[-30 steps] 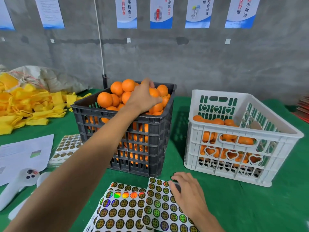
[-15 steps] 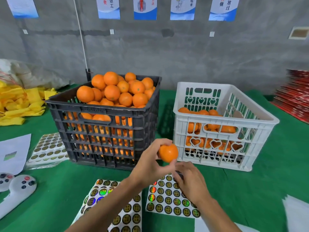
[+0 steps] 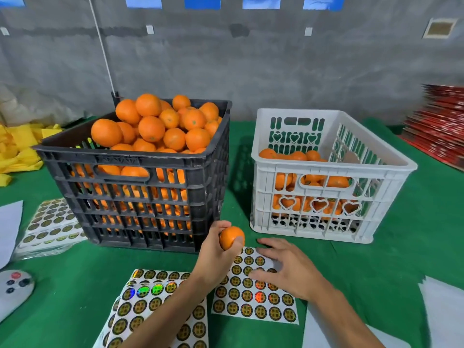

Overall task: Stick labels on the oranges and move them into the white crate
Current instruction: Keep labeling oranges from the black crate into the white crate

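A: Where's our left hand [image 3: 216,257]?

B: Curled round one orange [image 3: 231,237], held up just in front of the black crate [image 3: 140,197], above the top edge of a label sheet [image 3: 253,297]. Can't tell if the orange has a label on it yet.

A: And the right hand [image 3: 286,270]?

B: Fingers spread & nearly straight, lying on that same sheet near its top right corner. We can't tell if a fingertip has a label lifted; nothing pinched that we can see.

A: White crate [image 3: 326,217]?

B: Right of the black one, a gap of green cloth [image 3: 401,259] btwn them. Partly filled w/ oranges, level well below its rim. Black crate is heaped over its rim.

A: Other labels?

B: A second sheet [image 3: 150,310] at the table's near edge, under our left forearm, w/ more sheets beneath it. Another stack [image 3: 50,224] left of the black crate.

A: Anything else on the table?

B: White controller [image 3: 15,290] w/ red & dark buttons at the near left. White paper [image 3: 10,227] on the left edge, more at the near right. Yellow cloths [image 3: 17,151] at the far left, red stack [image 3: 439,126] at the far right.
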